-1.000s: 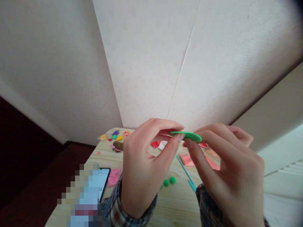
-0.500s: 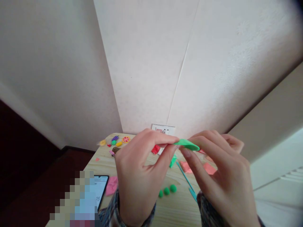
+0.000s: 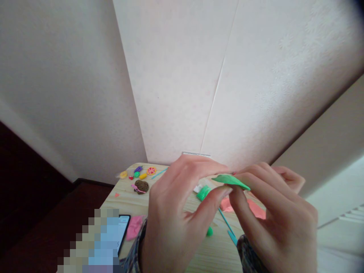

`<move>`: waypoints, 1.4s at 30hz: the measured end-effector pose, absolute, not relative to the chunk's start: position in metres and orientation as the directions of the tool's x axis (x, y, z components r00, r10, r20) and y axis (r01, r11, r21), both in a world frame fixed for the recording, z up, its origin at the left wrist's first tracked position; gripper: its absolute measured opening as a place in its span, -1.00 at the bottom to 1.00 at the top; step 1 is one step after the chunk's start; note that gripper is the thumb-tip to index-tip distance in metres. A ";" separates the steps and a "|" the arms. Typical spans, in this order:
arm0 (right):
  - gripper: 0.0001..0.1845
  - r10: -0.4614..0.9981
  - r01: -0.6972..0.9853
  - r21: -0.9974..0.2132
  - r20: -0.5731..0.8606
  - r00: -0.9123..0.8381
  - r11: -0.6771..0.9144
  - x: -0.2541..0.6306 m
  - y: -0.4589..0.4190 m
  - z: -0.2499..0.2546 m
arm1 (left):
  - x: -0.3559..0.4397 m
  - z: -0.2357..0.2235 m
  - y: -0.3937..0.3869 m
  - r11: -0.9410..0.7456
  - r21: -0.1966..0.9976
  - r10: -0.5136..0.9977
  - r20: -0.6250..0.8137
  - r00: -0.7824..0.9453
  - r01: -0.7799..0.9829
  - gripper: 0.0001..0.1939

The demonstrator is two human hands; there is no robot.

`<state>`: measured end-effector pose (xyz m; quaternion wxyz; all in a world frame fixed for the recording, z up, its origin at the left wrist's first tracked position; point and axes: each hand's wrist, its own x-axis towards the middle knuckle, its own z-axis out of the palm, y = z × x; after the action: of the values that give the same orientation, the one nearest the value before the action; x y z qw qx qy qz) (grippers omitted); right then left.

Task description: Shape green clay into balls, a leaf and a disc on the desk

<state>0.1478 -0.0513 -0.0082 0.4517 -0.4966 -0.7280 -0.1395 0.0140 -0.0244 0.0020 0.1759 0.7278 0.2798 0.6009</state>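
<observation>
A thin, flattened piece of green modelling clay [image 3: 231, 180] is held up above the table, seen nearly edge-on. My right hand [image 3: 273, 204] pinches its right part, thumb below and index finger on top. My left hand [image 3: 184, 201] is closed loosely around the left part, its thumb tip touching from underneath and its fingers behind. Below my left thumb, one small green clay ball [image 3: 209, 231] shows on the table. A green clay packet [image 3: 203, 192] lies behind my left thumb.
Coral clay packets [image 3: 256, 208] and blue modelling tools [image 3: 231, 237] lie on the wooden table [image 3: 199, 261]. To the left are a phone [image 3: 123, 231], a pink packet [image 3: 135, 227], a brown clay lump [image 3: 141, 186] and small fruit-like pieces [image 3: 151, 170]. A wall [image 3: 176, 94] stands behind.
Both hands have shifted slightly right with the green clay. My left thumb and index finger have come apart from their pinch on its left end, the thumb sliding underneath.
</observation>
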 end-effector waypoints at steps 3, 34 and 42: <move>-0.80 0.608 0.842 -0.250 0.786 -0.111 0.478 0.149 -0.052 -0.007 | 0.014 0.004 -0.024 -0.786 0.591 0.616 0.775 0.140 0.182 -0.87; -0.82 0.655 0.777 -0.294 0.730 -0.194 0.557 0.148 -0.052 -0.002 | 0.014 0.004 -0.027 -0.742 0.640 0.659 0.751 0.042 0.202 -0.84; -0.85 0.697 0.711 -0.387 0.688 -0.202 0.588 0.147 -0.053 -0.002 | 0.014 0.001 -0.028 -0.744 0.654 0.663 0.748 0.029 0.136 -0.84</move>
<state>0.1469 -0.0529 -0.0015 0.4394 -0.4540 -0.7751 -0.0079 0.0145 -0.0280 0.0014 0.2080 0.6863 0.2909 0.6333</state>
